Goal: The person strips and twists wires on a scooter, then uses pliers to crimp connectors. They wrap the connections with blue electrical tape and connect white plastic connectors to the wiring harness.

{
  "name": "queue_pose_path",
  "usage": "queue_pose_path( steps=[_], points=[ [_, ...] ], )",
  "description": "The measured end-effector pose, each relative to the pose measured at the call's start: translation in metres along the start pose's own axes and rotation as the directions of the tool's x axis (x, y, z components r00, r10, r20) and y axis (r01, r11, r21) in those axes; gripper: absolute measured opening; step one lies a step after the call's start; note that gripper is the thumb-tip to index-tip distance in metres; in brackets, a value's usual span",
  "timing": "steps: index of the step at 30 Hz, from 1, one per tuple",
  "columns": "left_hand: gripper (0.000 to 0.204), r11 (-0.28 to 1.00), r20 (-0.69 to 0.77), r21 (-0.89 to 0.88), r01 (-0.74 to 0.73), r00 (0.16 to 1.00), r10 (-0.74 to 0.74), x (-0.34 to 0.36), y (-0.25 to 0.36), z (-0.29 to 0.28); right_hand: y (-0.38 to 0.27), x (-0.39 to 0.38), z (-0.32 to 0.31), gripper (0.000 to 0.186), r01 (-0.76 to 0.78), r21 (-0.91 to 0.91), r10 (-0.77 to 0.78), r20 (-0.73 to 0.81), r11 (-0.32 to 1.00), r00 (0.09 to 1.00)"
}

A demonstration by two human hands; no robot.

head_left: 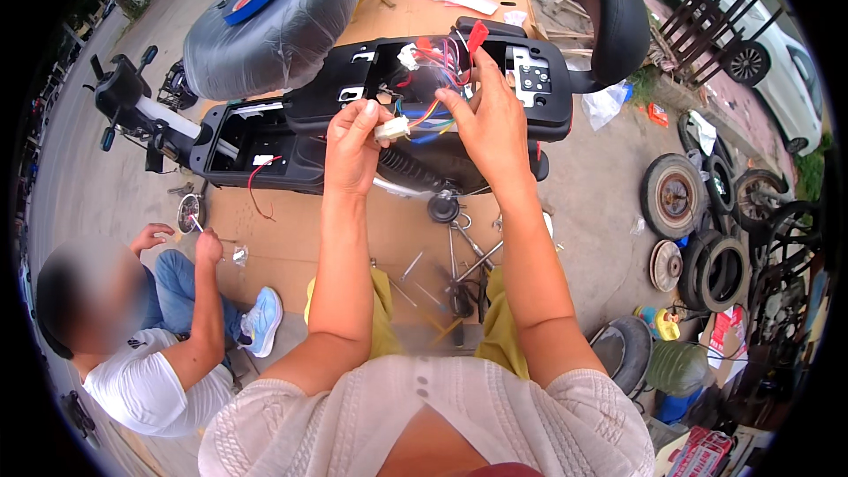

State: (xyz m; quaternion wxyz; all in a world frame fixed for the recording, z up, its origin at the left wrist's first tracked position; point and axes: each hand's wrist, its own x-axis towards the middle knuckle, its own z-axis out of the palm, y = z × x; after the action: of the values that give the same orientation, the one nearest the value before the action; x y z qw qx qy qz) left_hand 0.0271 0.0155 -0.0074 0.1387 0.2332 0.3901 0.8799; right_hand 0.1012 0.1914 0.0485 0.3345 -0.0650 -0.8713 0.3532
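Observation:
A white plug connector (392, 129) is pinched between the thumb and fingers of my left hand (353, 148), its coloured wires running toward the right. My right hand (496, 124) has its thumb and index finger spread apart over the wire bundle (435, 62). The thumb tip lies against the yellow and red wires, and its other fingers are partly hidden. Just past the index fingertip stands a red piece (478, 35). A second white connector (408, 57) sits among the wires. All this lies over the open black body of an electric scooter (305, 128).
A plastic-wrapped seat (274, 26) with a blue tape roll (253, 2) rests on the scooter's left; a black backrest (609, 18) rises right. A co-worker (150, 371) sits at lower left. Tools (455, 256) lie on cardboard below my arms. Tyres (673, 196) stand at right.

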Motion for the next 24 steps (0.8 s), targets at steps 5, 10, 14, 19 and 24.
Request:
queue_pose_path(
  steps=[5,10,14,19,24],
  points=[
    [0.025,0.993,0.008,0.101,0.067,0.998,-0.068,-0.001,0.000,0.000,0.005,0.020,-0.005,0.030,-0.080,0.117,0.071,0.084,0.990,0.994],
    [0.025,1.000,0.021,-0.005,0.001,1.000,-0.001,0.004,0.000,0.009,0.026,0.053,-0.002,0.021,-0.161,0.254,0.130,0.135,0.954,0.982],
    [0.029,0.999,0.019,-0.044,-0.029,0.999,0.030,0.004,0.002,0.006,0.003,0.080,-0.004,0.018,-0.334,0.377,0.259,0.236,0.864,0.937],
    [0.055,0.990,-0.053,0.073,-0.117,0.991,0.121,0.009,0.003,0.010,-0.017,0.102,0.010,0.024,-0.315,0.335,0.220,0.292,0.888,0.931],
    [0.099,0.858,-0.044,0.467,-0.213,0.964,0.263,0.007,0.002,0.013,-0.033,0.084,0.047,0.032,-0.099,0.180,0.034,0.333,0.979,0.942]
  ],
)
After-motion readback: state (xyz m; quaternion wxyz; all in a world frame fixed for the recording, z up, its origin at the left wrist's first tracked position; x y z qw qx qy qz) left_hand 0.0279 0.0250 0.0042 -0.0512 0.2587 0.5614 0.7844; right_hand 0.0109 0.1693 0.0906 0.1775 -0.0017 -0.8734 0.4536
